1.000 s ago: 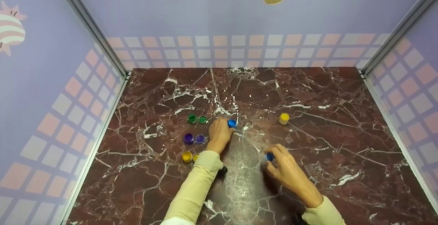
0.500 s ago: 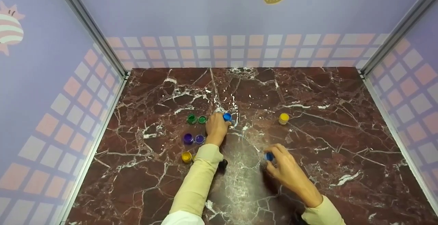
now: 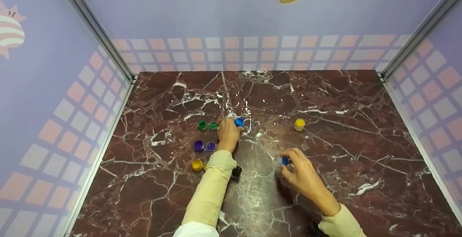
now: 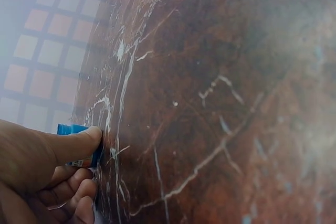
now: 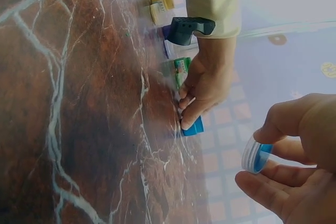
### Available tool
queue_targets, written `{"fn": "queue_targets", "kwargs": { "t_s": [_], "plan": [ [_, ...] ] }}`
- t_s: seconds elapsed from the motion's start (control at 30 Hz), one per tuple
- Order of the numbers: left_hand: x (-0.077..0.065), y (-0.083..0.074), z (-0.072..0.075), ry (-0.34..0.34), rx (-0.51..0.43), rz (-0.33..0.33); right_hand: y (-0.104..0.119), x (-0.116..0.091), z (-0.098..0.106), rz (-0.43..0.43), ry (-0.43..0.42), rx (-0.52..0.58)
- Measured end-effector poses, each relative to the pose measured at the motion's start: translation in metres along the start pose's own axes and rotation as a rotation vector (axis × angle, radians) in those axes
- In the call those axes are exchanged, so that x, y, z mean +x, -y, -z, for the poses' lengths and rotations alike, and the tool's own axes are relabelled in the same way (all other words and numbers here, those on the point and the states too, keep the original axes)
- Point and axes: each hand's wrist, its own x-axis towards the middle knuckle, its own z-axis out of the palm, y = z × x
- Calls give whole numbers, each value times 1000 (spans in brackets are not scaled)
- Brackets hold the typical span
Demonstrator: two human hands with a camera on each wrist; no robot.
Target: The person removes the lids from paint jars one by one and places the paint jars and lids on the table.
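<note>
My left hand (image 3: pixel 228 136) grips a small uncapped blue paint jar (image 3: pixel 239 122) at the tabletop, right of the green pieces. In the left wrist view the thumb lies along the side of this jar (image 4: pixel 66 129). My right hand (image 3: pixel 302 174) pinches a clear-rimmed blue lid (image 5: pixel 255 156) between thumb and fingers, above the table and nearer to me. An open green jar (image 3: pixel 202 124) stands beside its green lid (image 3: pixel 213 126). Below them sit an open purple jar (image 3: pixel 199 146) and a purple lid (image 3: pixel 210 146).
An open yellow jar (image 3: pixel 197 165) is near the left sleeve, which partly hides a yellow lid (image 3: pixel 205 166). A capped yellow jar (image 3: pixel 299 124) stands alone at the right. Patterned walls enclose the back and sides of the marbled table (image 3: pixel 346 128).
My left hand has carried the blue jar a little away from me and to the left, closer to the green lid. My right hand, still with the blue lid, has risen slightly.
</note>
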Motion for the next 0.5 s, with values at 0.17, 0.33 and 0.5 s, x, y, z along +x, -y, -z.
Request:
{"fn": "queue_targets", "kwargs": {
  "t_s": [0.17, 0.33, 0.5],
  "plan": [
    [0, 1, 0, -2, -21, -21, 1, 6, -1, 44, -57, 26],
    [0, 1, 0, 5, -49, -28, 4, 14, -1, 42, -98, 90],
    [2, 1, 0, 6, -58, -26, 8, 23, 0, 15, -112, 117]
  ]
}}
